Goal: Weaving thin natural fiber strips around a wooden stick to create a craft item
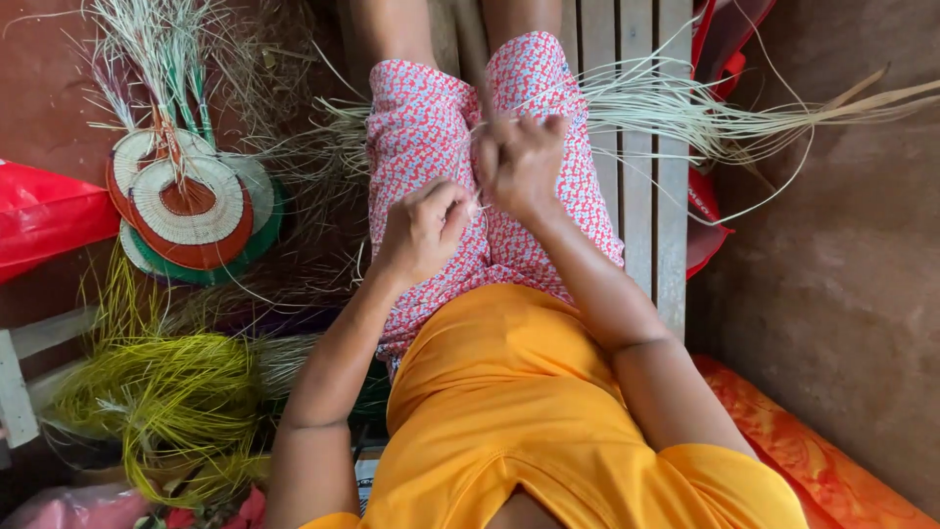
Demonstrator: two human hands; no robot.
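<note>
My left hand (423,230) and my right hand (519,162) meet over my lap, above red-and-white patterned shorts. Both pinch thin pale straw strands (676,108) that fan out to the right across a wooden slatted bench (641,196). The fingers of each hand are curled shut on the strands, and the small piece between them is mostly hidden by the fingers.
A stack of woven round pieces (191,206) in red, white and green, with loose stalks, lies at the left. A bundle of yellow-green fibre (166,392) sits at lower left. A red bag (44,216) is at far left, an orange cushion (813,451) at lower right.
</note>
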